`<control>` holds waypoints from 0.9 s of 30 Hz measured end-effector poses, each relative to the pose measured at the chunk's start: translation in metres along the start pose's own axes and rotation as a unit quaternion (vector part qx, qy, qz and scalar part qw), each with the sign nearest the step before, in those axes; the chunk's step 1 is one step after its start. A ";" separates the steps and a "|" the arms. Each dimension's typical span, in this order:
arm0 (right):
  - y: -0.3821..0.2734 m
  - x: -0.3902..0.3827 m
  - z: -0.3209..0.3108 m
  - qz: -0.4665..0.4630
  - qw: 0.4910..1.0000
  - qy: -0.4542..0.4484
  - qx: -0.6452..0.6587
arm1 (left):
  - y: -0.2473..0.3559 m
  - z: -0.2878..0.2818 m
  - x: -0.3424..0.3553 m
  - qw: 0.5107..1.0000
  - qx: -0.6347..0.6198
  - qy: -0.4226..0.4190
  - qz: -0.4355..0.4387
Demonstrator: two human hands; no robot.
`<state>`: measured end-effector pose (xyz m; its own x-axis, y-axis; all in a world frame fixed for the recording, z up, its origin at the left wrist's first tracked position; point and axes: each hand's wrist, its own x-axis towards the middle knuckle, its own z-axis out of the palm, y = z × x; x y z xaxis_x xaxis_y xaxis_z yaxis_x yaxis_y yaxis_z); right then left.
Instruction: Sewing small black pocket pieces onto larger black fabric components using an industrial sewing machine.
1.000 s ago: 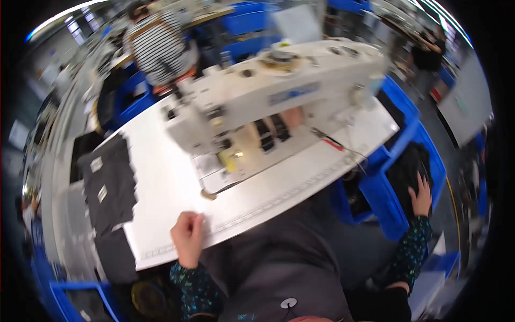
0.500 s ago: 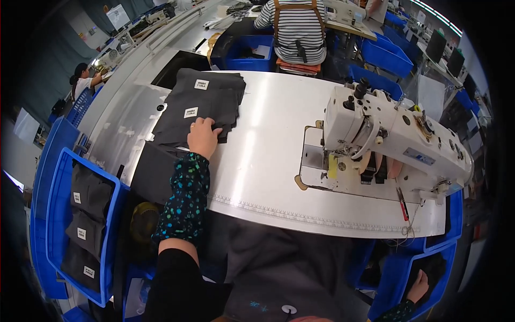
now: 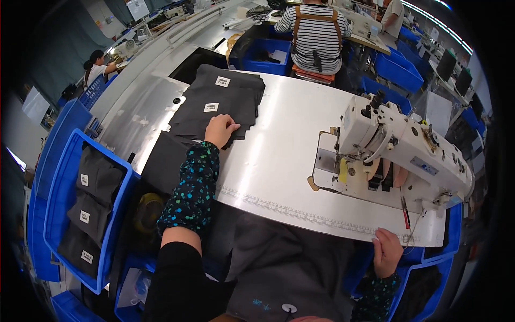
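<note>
Stacked dark grey fabric pieces (image 3: 236,104), with white labels on two of them, lie on the left part of the white table. At their near edge my left hand (image 3: 220,131) is closed, its fingers bent and pressed on the labelled piece. My right hand (image 3: 388,254) is over the table's front edge at the right. Its thumb and forefinger are a little apart, and I see nothing between them. Right of the middle stands a white sewing machine (image 3: 394,139). A red-handled tool (image 3: 406,219) and loose thread are by my right hand.
A blue bin (image 3: 113,214) of labelled dark pieces stands at the left. Another blue bin (image 3: 448,268) with dark fabric is below the table's right end. Dark fabric drapes over my lap (image 3: 289,268). A person in a striped top (image 3: 316,43) sits beyond the table.
My right hand has come up out of the lower right bin to the table's front edge. My left hand stays at the fabric stack. The whole view has shifted slightly.
</note>
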<state>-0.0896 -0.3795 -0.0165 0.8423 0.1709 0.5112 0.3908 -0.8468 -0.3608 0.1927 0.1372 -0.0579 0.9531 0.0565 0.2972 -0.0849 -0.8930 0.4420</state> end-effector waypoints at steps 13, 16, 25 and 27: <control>-0.072 0.093 0.113 0.340 0.771 -0.128 0.524 | 0.118 -0.009 -0.129 0.951 -0.245 -0.080 0.171; -0.083 0.122 0.128 0.328 0.812 -0.134 0.464 | 0.132 -0.007 -0.164 0.938 -0.217 -0.162 0.216; -0.059 0.107 0.155 0.253 0.868 -0.117 0.410 | -0.014 -0.088 -0.114 0.983 0.120 0.071 0.123; -0.058 0.107 0.156 0.243 0.871 -0.110 0.413 | -0.039 -0.092 -0.110 0.981 0.139 0.053 0.124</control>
<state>0.0357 -0.2335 -0.0624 0.9980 0.0627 0.0120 0.0250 -0.2096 -0.9775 0.0642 0.2066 -0.0297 0.8759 -0.1454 0.4600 -0.2140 -0.9717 0.1004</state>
